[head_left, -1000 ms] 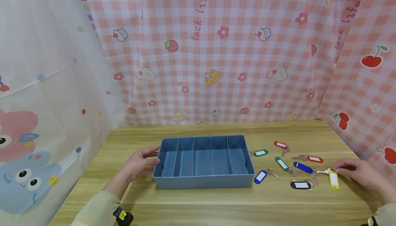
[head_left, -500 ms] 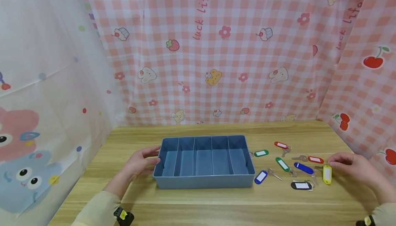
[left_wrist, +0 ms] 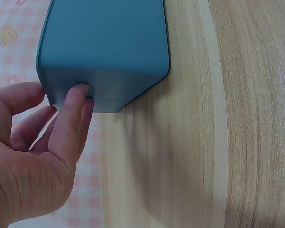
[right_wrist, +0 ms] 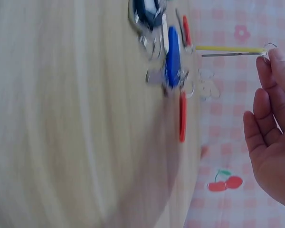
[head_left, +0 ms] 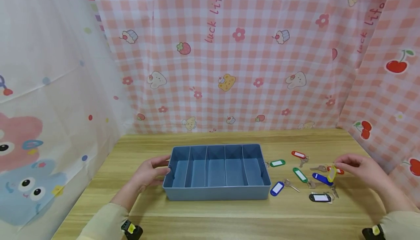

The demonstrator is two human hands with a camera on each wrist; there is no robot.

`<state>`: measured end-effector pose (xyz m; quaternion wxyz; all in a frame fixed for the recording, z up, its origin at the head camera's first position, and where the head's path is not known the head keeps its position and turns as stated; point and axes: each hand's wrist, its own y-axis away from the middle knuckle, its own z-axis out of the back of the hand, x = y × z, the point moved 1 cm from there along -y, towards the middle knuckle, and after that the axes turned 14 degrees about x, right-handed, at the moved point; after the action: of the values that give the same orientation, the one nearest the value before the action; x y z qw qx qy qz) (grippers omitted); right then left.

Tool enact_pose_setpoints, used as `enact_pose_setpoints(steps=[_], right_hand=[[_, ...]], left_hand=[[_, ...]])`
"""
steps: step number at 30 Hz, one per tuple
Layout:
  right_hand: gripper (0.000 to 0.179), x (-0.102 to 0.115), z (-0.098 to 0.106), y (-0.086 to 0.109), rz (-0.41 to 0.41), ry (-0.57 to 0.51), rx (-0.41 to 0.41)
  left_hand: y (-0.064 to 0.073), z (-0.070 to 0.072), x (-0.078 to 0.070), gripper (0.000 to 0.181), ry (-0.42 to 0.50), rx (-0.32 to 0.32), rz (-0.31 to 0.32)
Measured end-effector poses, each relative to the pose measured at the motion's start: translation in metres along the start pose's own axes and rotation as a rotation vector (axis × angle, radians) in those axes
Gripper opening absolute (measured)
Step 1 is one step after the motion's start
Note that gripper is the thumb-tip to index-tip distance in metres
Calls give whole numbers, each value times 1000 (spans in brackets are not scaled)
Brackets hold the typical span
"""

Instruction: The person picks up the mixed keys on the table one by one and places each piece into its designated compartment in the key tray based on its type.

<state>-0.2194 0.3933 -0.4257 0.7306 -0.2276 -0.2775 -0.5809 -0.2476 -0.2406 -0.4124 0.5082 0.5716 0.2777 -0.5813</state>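
In the head view, my right hand [head_left: 357,169] holds a key with a yellow tag [head_left: 332,174] above the other tagged keys. The right wrist view shows finger and thumb pinching its ring, the yellow tag [right_wrist: 230,49] and key sticking out together. At the left end of a blue-grey divided box [head_left: 216,193], my left hand [head_left: 149,172] rests its fingers against the end wall. Close up, its fingers [left_wrist: 71,116] touch the box's outer wall [left_wrist: 104,85] and are not wrapped around it.
Right of the box lie keys with red [head_left: 298,154], green [head_left: 300,174], blue [head_left: 277,188] and black [head_left: 319,197] tags. Another green tag [head_left: 277,163] is beside the box's right wall. Patterned cloth [head_left: 262,57] hangs behind the wooden table [head_left: 213,220].
My right hand has lifted the yellow-tagged key and carried it left, over the blue and red tags. My left hand and the box stay in place.
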Motion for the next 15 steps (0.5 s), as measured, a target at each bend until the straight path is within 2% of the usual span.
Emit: enact_pose_setpoints(steps=[6, 15], right_hand=[[25, 21, -10, -12, -11, -42, -11], [37, 57, -24, -29, -44, -28, 18]], left_hand=[[-1, 0, 1, 57, 8, 5, -5], [0, 0, 1, 57, 6, -6, -4]])
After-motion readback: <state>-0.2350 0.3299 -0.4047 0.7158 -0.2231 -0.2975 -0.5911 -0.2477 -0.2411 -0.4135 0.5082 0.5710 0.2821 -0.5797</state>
